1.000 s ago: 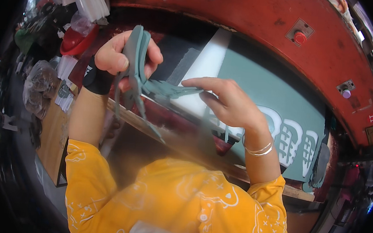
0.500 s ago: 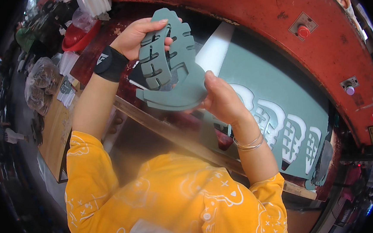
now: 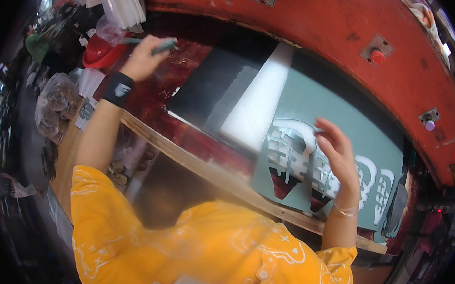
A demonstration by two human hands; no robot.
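Observation:
My left hand (image 3: 143,58) is closed around a grey-green cut sole piece (image 3: 165,46), seen nearly edge-on, beside a red basket at the far left; most of the piece hides behind my fingers. Nothing is in my right hand (image 3: 338,156). Its fingers are apart over a grey-green sheet (image 3: 341,105) on the right of the table. Several sole-shaped openings with slotted patterns run along the sheet's near side, and white and dark red show through them.
A red machine beam (image 3: 330,25) with buttons spans the far side. Left of the sheet lie a white strip (image 3: 260,94) and a black sheet (image 3: 216,72) on the dark red table (image 3: 190,144). A red basket (image 3: 101,49) and clear bag (image 3: 56,101) stand left.
My left hand has carried the sole piece left, toward the basket. The right hand has let go of it and moved right, over the sheet. The black sheet is now uncovered.

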